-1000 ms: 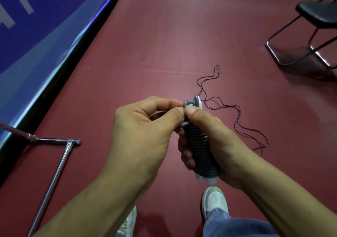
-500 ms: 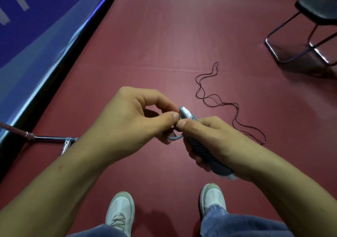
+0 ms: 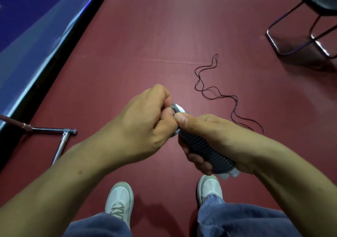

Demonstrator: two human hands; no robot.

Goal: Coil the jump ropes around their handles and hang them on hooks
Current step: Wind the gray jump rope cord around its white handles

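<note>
A grey jump rope is coiled tightly around its white handles, forming a ribbed bundle [image 3: 206, 152]. My right hand [image 3: 215, 138] grips this bundle from the right, thumb pressed near its upper end. My left hand [image 3: 145, 127] has its fingers curled at the bundle's top, pinching the free end of the grey rope [image 3: 175, 107] beside the white handle tip. A second, thin dark rope [image 3: 218, 96] lies loose in wavy lines on the red floor beyond my hands. No hook is in view.
A black chair with a metal frame [image 3: 299, 36] stands at the upper right. A blue padded barrier [image 3: 36, 36] runs along the left. A metal stand foot [image 3: 62, 141] lies on the floor at the left. My two white shoes [image 3: 120, 200] are below.
The bundle has tilted from upright to slanting down to the right. My left hand has closed in over its top end, and both hands have shifted slightly.
</note>
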